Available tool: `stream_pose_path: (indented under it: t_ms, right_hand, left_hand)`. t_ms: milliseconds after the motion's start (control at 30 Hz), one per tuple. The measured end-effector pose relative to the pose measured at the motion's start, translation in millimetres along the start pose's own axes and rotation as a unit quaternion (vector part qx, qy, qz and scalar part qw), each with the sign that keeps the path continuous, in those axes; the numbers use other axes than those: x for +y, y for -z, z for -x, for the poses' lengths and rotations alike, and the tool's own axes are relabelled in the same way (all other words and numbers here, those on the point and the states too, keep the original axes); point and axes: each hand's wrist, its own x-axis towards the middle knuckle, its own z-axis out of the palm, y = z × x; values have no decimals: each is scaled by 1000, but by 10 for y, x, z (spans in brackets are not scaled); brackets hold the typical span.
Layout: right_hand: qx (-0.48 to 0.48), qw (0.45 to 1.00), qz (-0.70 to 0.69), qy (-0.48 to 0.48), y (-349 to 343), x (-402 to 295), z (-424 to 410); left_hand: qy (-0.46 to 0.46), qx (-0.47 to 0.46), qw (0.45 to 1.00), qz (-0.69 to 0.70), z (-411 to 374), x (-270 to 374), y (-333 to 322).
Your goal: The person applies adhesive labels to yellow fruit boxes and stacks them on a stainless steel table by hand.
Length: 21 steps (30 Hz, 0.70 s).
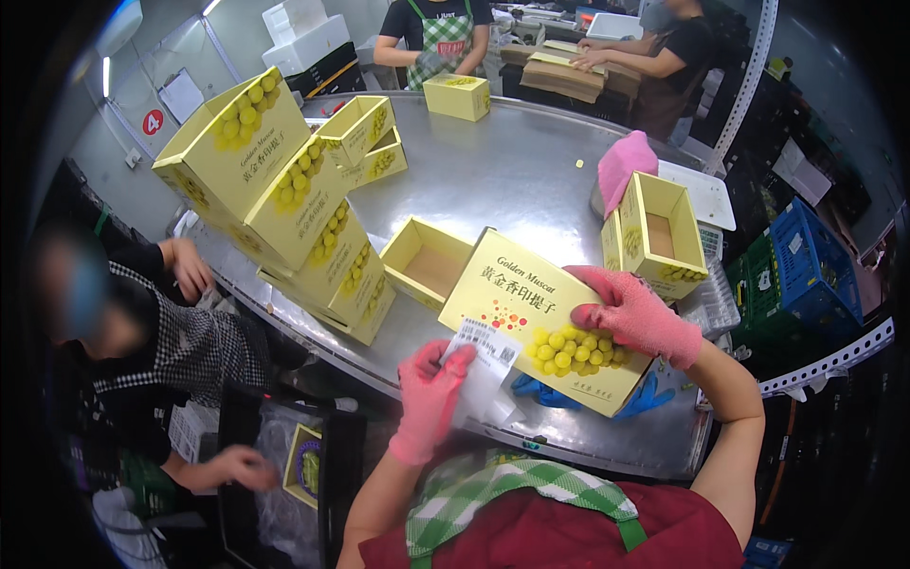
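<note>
My right hand, in a pink knit glove, grips the far right side of a yellow cardboard grape box with its thumb over the printed face. The box is tilted, its printed face up towards me. My left hand, gloved alike, pinches a strip of white printed labels between thumb and fingers. The strip's top lies over the lower left edge of the box face. Blue gloves lie on the steel table partly under the box. Just beyond it stands an open yellow box.
Stacked yellow boxes tower on the left. Two stacked open boxes and a pink cloth stand right on the steel table. A co-worker reaches near a black crate at left. Others work across the table.
</note>
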Motion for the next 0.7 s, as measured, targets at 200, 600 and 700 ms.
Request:
stream_pose_path:
  t_ms: [200,600,700]
  right_hand:
    - [35,980,194,-15,-108,-344,80]
    - [70,949,287,111,-226,-249,73]
    - [73,947,287,128,-264,-217,51]
  left_hand:
    - [-8,-12,1000,25,-82,-18,8]
    - [18,-20,999,19,-184,-108,70]
    - [19,23,998,-56,-229,-145,83]
